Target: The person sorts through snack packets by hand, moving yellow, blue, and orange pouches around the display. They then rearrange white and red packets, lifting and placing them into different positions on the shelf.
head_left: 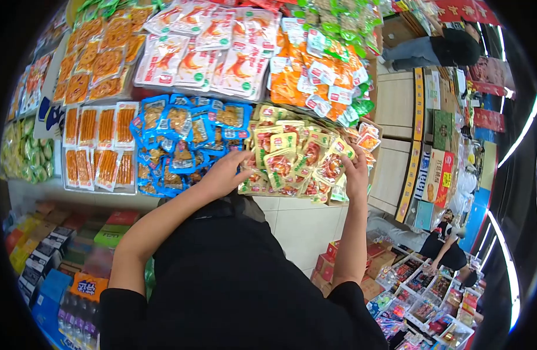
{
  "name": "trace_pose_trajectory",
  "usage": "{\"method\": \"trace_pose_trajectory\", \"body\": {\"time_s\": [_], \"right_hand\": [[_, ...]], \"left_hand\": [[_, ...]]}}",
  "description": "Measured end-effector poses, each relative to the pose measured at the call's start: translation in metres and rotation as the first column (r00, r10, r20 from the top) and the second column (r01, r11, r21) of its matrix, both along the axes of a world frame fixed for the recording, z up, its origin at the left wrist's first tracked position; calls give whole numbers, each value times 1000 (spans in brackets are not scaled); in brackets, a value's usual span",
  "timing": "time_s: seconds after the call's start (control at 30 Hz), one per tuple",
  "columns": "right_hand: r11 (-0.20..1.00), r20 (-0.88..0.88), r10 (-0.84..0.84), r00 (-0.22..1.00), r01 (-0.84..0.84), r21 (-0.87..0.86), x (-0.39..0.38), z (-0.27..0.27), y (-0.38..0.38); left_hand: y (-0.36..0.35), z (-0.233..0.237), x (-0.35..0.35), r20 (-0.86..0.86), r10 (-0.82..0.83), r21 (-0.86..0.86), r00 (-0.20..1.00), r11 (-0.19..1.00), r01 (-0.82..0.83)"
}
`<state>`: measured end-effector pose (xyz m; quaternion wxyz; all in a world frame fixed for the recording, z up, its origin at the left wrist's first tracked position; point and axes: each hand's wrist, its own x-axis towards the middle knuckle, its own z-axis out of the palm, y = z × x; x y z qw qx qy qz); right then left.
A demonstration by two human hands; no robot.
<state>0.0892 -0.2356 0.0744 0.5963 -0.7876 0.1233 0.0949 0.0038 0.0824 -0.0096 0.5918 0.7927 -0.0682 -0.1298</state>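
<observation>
My right hand (355,170) pinches the edge of a cream-coloured snack packet (331,165) with a picture of reddish food on it, at the right of a pile of like packets (282,163). At the left edge of this pile is my left hand (226,174), its thumb and fingers apart and the fingertips right at the packets. Blue snack packets (181,119) lie in a heap just left of it. Behind the cream pile are orange packets (303,79) with white labels.
Large white-and-red packets (189,73) and bags of orange-brown snacks (96,61) fill the back row. A tray of stick snacks (99,146) stands at the left. Cartons and bottles (79,315) are stacked low at left. Two other people (455,46) are among the aisles at right.
</observation>
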Motion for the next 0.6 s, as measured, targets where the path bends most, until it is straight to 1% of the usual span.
{"method": "trace_pose_trajectory", "body": {"time_s": [0.03, 0.07, 0.1, 0.13, 0.17, 0.2, 0.27, 0.3, 0.33, 0.4, 0.47, 0.53, 0.6], "right_hand": [[1000, -13, 28, 1000, -28, 0, 0, -3, -11], [998, -29, 57, 998, -57, 0, 0, -7, -21], [998, 2, 64, 998, -64, -1, -1, -17, -26], [994, -8, 103, 995, -103, -42, -2, -24, -30], [991, -14, 124, 992, -124, -57, -2, -31, -35], [987, -16, 144, 989, -145, -71, -2, -35, -39], [993, 2, 116, 993, -115, -35, -2, -41, -49], [996, 0, 90, 996, -90, -29, -2, -47, -59], [997, -5, 67, 998, -67, -24, -3, -53, -67], [998, -12, 34, 999, -35, -46, -4, -58, -86], [998, -111, 13, 994, -19, -53, -5, -62, -102], [999, -84, -5, 996, 1, -40, -6, -60, -107], [998, -92, -60, 994, 56, -42, -8, -58, -112]], "left_hand": [[-7, 1, 4, -80, 5, 25, 997, 1000, -3], [-16, 3, 5, -76, -3, 29, 997, 1000, 5], [-25, 6, 4, 124, 12, 170, 992, 985, -34], [-35, 7, 0, 318, -6, 297, 948, 950, -93], [-44, 1, -4, 297, -52, 285, 954, 958, -37], [-49, 3, -2, 299, -71, 295, 952, 955, -21], [-60, 6, -1, 342, -239, 502, 909, 864, 38], [-65, -1, -1, 377, -296, 520, 877, 852, 64], [-69, -7, -3, 374, -306, 524, 875, 849, 73], [-78, -16, -5, 375, -413, 615, 830, 781, 110], [-85, -20, -10, 373, -402, 619, 836, 780, 99], [-90, -21, -13, 423, -414, 635, 806, 770, 63], [-94, -26, -14, 419, -437, 653, 796, 754, 70]]}}
